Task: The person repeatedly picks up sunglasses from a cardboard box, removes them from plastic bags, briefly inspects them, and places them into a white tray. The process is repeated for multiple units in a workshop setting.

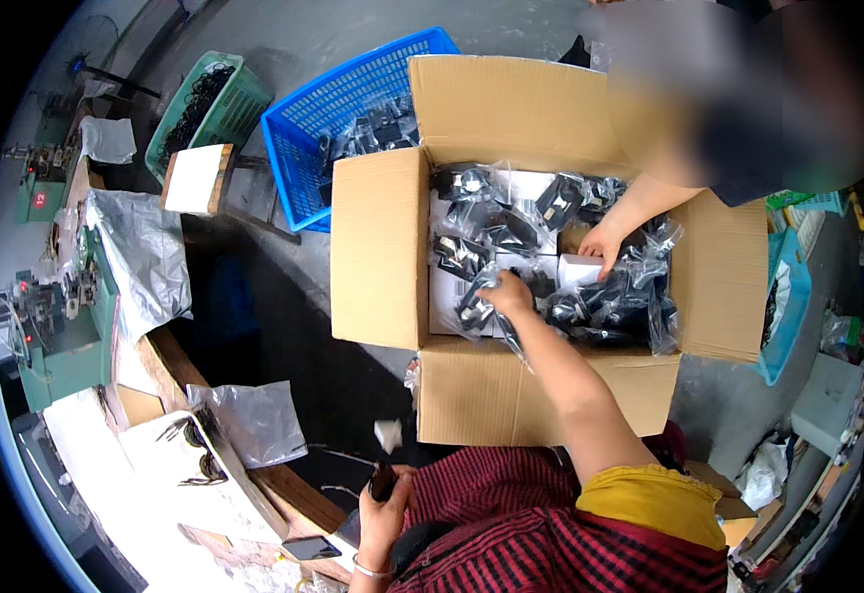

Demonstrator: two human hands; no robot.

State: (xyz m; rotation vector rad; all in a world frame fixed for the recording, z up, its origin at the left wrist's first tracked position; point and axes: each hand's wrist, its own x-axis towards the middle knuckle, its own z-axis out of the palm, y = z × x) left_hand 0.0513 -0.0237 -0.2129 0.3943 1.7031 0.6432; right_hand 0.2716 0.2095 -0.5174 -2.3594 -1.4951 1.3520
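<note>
An open cardboard carton (548, 396) stands before me, holding several small white boxes and black items in clear plastic bags (510, 230). My right hand (510, 294) reaches into it over the near flap. Its fingers grip a clear bag with a black item (474, 307) at the carton's near left. Low by my lap, my left hand (387, 500) is closed around a small dark object (382, 482), too covered to identify. Another person's hand (601, 246) rests on a white box (579, 271) inside the carton, right of my right hand.
Behind the carton's left flap sits a blue plastic basket (295, 159) with bagged black items. A green basket (254, 93) of black cords stands farther left. At left are a workbench (172, 359) with green machines (69, 345) and a phone (312, 548). A stool (196, 180) stands nearby.
</note>
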